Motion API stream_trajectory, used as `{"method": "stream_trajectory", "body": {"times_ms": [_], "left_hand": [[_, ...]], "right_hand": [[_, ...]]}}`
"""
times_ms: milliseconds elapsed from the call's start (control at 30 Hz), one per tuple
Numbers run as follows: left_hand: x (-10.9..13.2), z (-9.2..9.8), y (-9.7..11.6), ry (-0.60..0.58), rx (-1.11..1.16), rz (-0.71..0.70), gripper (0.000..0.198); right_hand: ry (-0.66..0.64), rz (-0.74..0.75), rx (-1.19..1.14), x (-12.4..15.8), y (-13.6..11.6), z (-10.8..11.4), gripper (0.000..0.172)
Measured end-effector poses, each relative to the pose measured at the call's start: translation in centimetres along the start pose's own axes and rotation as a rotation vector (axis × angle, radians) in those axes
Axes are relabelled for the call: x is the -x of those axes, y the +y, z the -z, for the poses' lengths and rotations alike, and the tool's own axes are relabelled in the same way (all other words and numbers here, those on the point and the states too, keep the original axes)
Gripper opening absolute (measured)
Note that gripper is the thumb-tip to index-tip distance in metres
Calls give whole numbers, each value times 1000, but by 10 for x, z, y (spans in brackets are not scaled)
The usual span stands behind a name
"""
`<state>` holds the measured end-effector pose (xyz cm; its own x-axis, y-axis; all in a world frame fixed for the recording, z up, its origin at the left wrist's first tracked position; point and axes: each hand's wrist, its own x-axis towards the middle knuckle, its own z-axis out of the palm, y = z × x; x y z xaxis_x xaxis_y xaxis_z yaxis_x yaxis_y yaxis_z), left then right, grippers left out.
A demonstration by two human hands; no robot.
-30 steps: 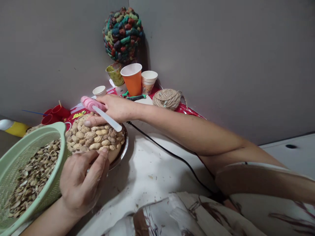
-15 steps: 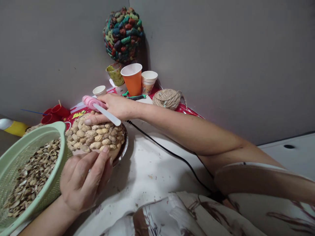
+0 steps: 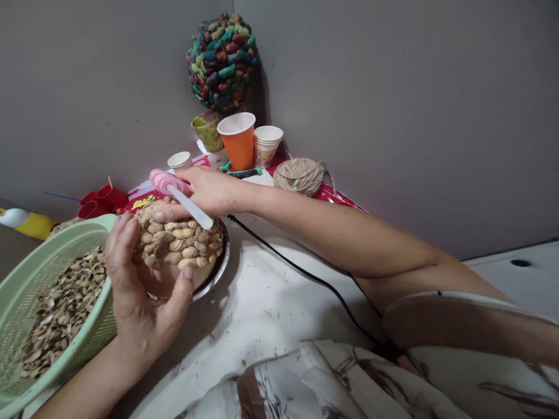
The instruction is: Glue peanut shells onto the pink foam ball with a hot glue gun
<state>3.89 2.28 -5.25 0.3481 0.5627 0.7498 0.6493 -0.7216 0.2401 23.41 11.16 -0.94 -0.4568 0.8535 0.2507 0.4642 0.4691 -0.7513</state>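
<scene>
In the head view, a ball covered with unshelled peanuts [image 3: 183,234] sits in a round metal bowl [image 3: 223,262]; a brown bare patch shows on its near side. My left hand [image 3: 144,291] is open at that side, thumb and fingers spread apart, with nothing seen between them. My right hand [image 3: 209,189] lies across the far side of the ball, wrapped round a pink hot glue gun [image 3: 165,181]. A whitish glue stick [image 3: 192,208] juts from its back towards me. The gun's nozzle is hidden.
A green strainer [image 3: 94,233] of shell pieces stands at left. Behind are red cups [image 3: 109,196], an orange cup [image 3: 238,142], stacked paper cups [image 3: 268,145], twine [image 3: 301,176] and a painted peanut ball [image 3: 223,61]. A black cord [image 3: 301,267] crosses the white table [image 3: 262,291].
My left hand has opened from a pinch at the ball's lower edge, its fingers lifting up and left. My right hand keeps its place with the hot glue gun. The view has shifted slightly.
</scene>
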Motion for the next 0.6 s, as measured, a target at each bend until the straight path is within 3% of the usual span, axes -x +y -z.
{"method": "stream_trajectory", "body": {"times_ms": [600], "left_hand": [[4, 0, -5, -1, 74, 13, 98]], "right_hand": [[19, -4, 30, 1, 0, -1, 38]]}}
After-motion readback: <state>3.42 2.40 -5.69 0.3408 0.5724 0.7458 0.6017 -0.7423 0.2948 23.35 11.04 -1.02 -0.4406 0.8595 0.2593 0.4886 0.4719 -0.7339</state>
